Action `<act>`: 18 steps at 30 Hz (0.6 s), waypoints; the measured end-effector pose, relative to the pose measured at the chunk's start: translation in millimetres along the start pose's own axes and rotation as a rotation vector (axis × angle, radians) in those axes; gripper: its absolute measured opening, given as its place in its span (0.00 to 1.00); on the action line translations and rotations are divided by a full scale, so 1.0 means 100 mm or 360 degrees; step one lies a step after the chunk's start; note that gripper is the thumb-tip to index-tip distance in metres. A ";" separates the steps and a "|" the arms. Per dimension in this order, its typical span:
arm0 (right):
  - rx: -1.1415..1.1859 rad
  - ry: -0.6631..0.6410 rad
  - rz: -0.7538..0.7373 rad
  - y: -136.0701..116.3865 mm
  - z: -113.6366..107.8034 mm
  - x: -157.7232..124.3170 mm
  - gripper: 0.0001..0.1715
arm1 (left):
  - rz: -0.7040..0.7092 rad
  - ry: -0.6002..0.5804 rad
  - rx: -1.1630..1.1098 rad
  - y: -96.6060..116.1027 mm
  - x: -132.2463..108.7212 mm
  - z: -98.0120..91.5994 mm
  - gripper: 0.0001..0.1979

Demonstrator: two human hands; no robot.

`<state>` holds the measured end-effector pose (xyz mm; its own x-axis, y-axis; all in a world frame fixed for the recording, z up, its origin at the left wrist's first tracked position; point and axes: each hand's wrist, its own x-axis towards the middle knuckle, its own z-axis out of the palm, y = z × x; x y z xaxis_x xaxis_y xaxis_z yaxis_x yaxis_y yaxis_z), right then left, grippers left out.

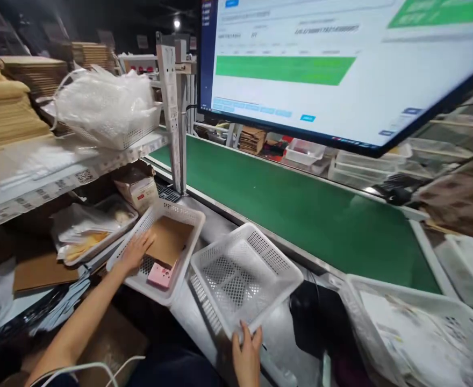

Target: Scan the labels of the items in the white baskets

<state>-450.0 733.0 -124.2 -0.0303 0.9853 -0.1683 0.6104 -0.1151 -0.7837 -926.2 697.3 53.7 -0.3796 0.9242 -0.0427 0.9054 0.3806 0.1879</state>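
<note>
My left hand (137,251) reaches over the side of a white plastic basket (190,215). Its fingers are stretched out and meet the left edge of a flat brown cardboard piece (170,241). A small pink box (162,275) lies in the same basket, partly under the cardboard. To the right stands a second white basket (246,277) with a perforated bottom and nothing in it. My right hand (248,346) holds this basket by its near rim, fingertips hooked at the edge and slightly apart.
A green conveyor belt (285,215) runs behind the baskets, below a large monitor (285,70). At right stands a bin (417,322) of white packets. On the left, a shelf (75,169) carries plastic bags (103,102) and stacked brown envelopes (11,113).
</note>
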 end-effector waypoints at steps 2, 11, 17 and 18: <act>-0.0030 0.0038 0.0017 0.00 -0.03 0.07 0.47 | 0.0225 -0.0160 -0.0025 0.00 0.32 0.01 0.43; -0.0238 0.0018 0.0254 -0.33 -0.14 0.19 0.47 | 0.0383 0.0234 -0.0519 0.24 0.71 -0.65 0.28; -0.0125 0.0147 0.0162 -0.26 -0.44 0.16 0.60 | 0.0960 -0.0158 -0.0562 1.85 0.44 -0.01 0.41; -0.0107 0.0169 0.0193 -0.16 -0.57 0.15 0.61 | 0.0998 -0.0308 -0.0490 1.99 0.40 0.08 0.45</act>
<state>-415.2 756.6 -80.3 0.1285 0.9729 -0.1923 0.6560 -0.2288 -0.7192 -759.4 810.4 82.0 0.2595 0.9657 -0.0038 0.8364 -0.2228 0.5008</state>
